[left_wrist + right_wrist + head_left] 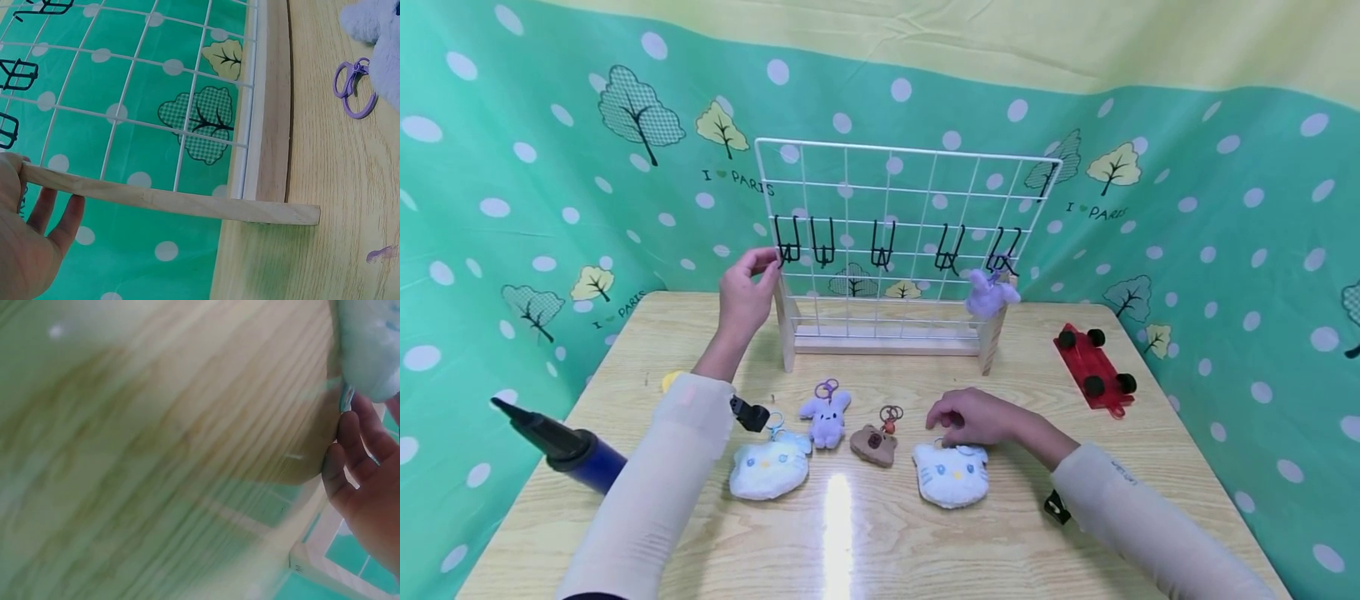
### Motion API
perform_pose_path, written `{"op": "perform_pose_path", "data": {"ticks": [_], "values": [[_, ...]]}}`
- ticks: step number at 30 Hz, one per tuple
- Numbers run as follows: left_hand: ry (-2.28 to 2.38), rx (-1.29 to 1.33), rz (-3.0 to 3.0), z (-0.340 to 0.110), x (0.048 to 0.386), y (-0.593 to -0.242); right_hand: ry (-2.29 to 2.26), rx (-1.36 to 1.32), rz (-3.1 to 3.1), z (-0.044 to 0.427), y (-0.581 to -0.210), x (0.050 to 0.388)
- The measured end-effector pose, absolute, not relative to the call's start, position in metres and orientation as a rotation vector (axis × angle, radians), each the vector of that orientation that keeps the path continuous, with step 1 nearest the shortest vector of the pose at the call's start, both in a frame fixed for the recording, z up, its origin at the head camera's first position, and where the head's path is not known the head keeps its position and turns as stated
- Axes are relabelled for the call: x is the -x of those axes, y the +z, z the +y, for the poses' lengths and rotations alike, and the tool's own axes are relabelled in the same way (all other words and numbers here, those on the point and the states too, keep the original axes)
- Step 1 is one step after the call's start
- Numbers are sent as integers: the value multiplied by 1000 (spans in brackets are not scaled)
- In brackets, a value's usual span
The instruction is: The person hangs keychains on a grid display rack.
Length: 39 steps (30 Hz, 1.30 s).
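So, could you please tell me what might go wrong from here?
The left hand, gripping the rack, might tilt it and set the hanging purple plush swinging. The small ring on the white plush beside the right hand might slip from its fingers.

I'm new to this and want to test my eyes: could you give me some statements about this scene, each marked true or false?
1. The left hand touches the white wire rack with wooden legs. True.
2. Every black wire hook is bare. False: a purple plush charm hangs from the rightmost hook.
3. Both hands touch the rack. False: the right hand is low, at the right-hand white-and-blue plush cat head.
4. The red toy with black wheels lies right of the rack. True.
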<state>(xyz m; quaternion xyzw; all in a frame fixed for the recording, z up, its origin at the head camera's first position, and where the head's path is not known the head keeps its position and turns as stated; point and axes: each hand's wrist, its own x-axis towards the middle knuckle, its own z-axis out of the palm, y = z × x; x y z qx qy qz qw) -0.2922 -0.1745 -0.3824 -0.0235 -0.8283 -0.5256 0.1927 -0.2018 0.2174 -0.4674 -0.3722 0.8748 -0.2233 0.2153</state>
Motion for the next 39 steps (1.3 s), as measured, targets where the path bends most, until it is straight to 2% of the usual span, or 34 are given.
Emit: {"op": "perform_pose_path", "data": {"ticks": [33,39], "values": [[-1457,71,-2328,-176,293,-382,-398,1129,2469,213,-468,201],[-1469,58,-2345,-176,293,-382,-502,1054,2427,215,-463,201]]}}
